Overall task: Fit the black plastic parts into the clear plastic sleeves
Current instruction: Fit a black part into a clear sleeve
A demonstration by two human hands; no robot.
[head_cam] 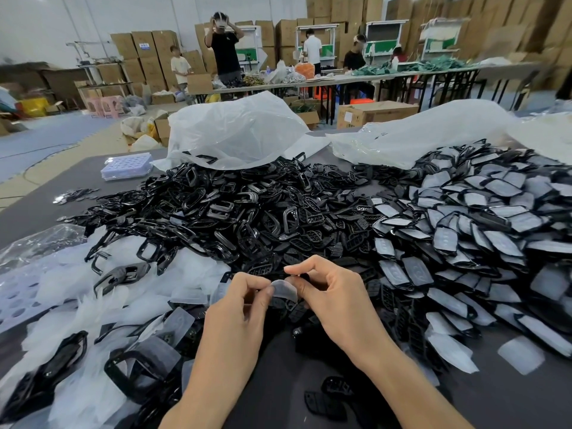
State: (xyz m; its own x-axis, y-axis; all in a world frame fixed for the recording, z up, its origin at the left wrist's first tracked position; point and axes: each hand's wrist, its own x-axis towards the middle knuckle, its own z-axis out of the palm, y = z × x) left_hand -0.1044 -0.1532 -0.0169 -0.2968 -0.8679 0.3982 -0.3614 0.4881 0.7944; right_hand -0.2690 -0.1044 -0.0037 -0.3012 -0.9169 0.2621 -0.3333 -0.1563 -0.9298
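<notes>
Mid-cycle, one unit in hand; left hand [238, 305] pinches the left edge of a clear sleeve [284, 289] between thumb and forefinger, other fingers curled under; right hand [328, 292] is curled too, thumb and forefinger closed on what looks like a black part [305, 277] at the sleeve's right side; can't tell how far the part is in, fingers hide the mouth; the sleeve sits between both hands, held just above the near edge of the heap, over the dark table [309, 376]. Progress, judged from the piles: pile of sleeved parts [479, 227] on the right is large and spreads from the far edge to near the right forearm, so plenty is done; heap of bare black parts [247, 212] across the centre looks about as big, mixed frames and grid-patterned pieces, so I'd call it roughly halfway at best; can't count either. Stock of loose sleeves [108, 292] lies to the left of the left hand, some bare frames lying on it; supply looks ample. A few stray black pieces [328, 397] lie on the table between the forearms, unsleeved. Behind the heap: two crumpled plastic bags [235, 131], one with more black parts showing at its opening, so the backlog may be bigger than what's spread out; a clear tray [127, 165] at far left, not in use. Remaining per unit: seat the part fully, drop it on the right pile, repeat.
</notes>
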